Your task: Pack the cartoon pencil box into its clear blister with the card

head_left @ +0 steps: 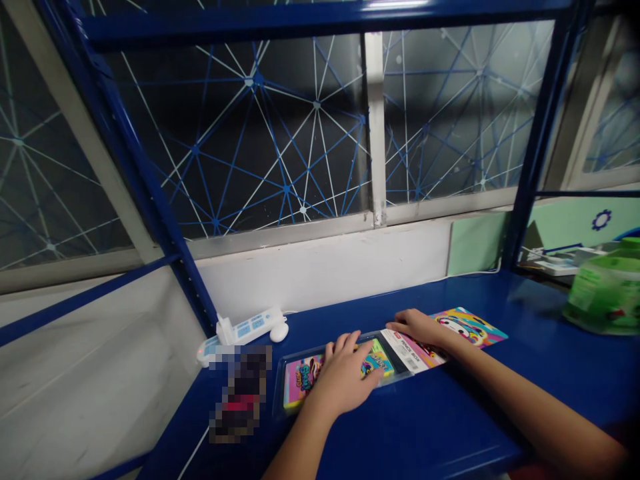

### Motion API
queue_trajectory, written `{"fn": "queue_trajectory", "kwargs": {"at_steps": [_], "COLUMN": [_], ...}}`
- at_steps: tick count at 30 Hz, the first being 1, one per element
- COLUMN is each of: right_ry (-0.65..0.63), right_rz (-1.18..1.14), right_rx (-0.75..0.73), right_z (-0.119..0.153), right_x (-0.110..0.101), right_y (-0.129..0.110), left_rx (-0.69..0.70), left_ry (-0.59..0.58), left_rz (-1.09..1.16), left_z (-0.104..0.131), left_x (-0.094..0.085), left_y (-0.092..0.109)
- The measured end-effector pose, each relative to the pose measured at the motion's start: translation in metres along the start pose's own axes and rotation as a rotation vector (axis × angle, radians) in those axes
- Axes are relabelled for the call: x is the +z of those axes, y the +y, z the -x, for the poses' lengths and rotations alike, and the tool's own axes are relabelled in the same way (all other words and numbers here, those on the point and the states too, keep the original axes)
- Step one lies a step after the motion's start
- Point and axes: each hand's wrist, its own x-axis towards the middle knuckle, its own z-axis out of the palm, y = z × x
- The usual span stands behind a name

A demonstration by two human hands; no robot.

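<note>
A colourful pencil box (377, 360) lies in a clear plastic tray (278, 393) on the blue table. My left hand (347, 377) is spread flat across its middle, fingers apart, hiding part of the printed lid. Beside it, to the right, a bright backing card (407, 350) marked "PENCIL BOX" overlaps the tray's right end. My right hand (417, 327) is bent over the card's far edge near the white printed strip, fingers curled and close together. The thumb of that hand is hidden. The card's cartoon-printed end (470, 327) sticks out past my right wrist.
A white power strip (255, 325) with a white plug (279, 331) sits at the back left. In front of it lies a pixelated dark item (241, 393). A green plastic package (605, 293) stands at the right. Blue frame posts (533, 133) rise before the windows.
</note>
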Motion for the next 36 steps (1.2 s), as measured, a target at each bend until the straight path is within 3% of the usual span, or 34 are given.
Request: {"fn": "queue_trajectory", "kwargs": {"at_steps": [8, 14, 19, 36], "right_ry": [-0.018, -0.032, -0.025, 0.093], "right_rz": [-0.021, -0.019, 0.009, 0.088], "right_rx": [0.010, 0.003, 0.007, 0.015], "right_z": [-0.004, -0.005, -0.006, 0.000], "right_x": [0.001, 0.003, 0.004, 0.010], "right_y": [0.000, 0.001, 0.001, -0.022], "left_rx": [0.177, 0.190, 0.182, 0.196], "left_ry": [0.028, 0.093, 0.125, 0.144], "left_rz": [0.013, 0.027, 0.034, 0.084], "left_z": [-0.005, -0.007, -0.010, -0.012], "left_x": [0.010, 0.025, 0.035, 0.037], "left_y": [0.028, 0.044, 0.045, 0.038]}}
